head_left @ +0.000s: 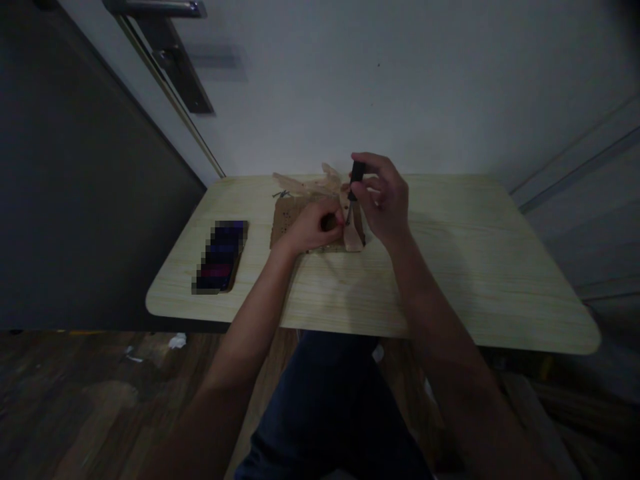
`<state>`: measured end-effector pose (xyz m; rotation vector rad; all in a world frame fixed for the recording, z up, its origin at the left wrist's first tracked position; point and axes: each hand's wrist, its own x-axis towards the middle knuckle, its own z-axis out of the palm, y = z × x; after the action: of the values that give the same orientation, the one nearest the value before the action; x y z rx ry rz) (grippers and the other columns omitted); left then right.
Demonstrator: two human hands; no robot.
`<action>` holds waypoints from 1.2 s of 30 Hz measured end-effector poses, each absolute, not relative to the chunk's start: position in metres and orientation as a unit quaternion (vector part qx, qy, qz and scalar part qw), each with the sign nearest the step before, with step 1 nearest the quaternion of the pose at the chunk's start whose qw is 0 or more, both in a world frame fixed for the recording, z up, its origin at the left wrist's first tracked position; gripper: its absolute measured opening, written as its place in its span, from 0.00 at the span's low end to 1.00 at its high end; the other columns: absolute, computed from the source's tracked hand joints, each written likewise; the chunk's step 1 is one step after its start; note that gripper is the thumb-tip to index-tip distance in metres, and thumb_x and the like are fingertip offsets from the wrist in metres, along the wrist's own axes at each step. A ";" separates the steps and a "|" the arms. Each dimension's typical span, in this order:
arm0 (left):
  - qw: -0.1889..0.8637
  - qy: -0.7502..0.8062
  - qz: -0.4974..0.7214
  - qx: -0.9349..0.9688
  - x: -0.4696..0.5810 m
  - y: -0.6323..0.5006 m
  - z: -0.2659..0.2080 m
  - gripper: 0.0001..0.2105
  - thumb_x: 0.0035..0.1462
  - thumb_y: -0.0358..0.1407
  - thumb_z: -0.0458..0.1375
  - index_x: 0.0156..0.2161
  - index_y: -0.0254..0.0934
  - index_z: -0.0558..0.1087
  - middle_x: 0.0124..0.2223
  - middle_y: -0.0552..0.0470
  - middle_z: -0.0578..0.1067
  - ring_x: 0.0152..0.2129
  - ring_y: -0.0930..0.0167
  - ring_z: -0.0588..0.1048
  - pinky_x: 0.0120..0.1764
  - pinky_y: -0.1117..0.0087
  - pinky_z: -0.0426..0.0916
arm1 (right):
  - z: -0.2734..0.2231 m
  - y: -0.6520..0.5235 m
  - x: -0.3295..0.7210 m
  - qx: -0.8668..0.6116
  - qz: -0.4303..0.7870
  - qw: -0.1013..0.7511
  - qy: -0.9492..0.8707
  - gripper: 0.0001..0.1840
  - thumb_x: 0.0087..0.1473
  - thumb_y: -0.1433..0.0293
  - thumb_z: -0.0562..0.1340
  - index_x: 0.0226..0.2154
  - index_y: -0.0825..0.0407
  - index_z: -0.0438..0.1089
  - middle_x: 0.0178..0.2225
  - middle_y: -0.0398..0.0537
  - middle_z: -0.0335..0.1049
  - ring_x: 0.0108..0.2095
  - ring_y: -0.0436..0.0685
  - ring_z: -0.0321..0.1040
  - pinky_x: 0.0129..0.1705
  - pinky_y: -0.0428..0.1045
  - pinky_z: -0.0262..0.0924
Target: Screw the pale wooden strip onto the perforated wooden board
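Note:
My right hand (386, 200) grips the black handle of a screwdriver (357, 179), held nearly upright. Its thin metal shaft points down at a pale beige strip (353, 240) lying over the right part of a brown cardboard piece (281, 223). My left hand (315, 228) rests on the cardboard, thumb and forefinger pinched together beside the screwdriver's tip. Whatever small thing those fingers hold, if anything, cannot be made out. More crumpled beige material (305, 185) lies along the cardboard's far edge. Small dark holes or marks dot the cardboard's left side.
Several thin dark pieces, perhaps screws (283, 194), lie behind the cardboard's left corner. A phone (223, 257) with a blurred screen is on the left of the light wooden table (475, 267). Behind stands a white door with a metal handle (165, 9).

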<state>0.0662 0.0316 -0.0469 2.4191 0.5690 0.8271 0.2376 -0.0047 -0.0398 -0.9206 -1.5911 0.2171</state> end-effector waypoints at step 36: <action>0.031 0.354 0.250 0.901 0.066 0.030 -0.047 0.10 0.62 0.35 0.49 0.39 0.35 0.71 0.41 0.44 0.73 0.40 0.62 0.71 0.44 0.61 0.65 | -0.039 -0.012 0.234 -0.401 0.063 0.611 -0.680 0.25 0.61 0.50 0.52 0.56 0.41 0.63 0.52 0.48 0.70 0.38 0.54 0.75 0.35 0.51 0.75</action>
<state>0.0657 0.0299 -0.0470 2.7748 1.0890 0.7698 0.2337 -0.0122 -0.0395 -0.9261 -1.5690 0.1446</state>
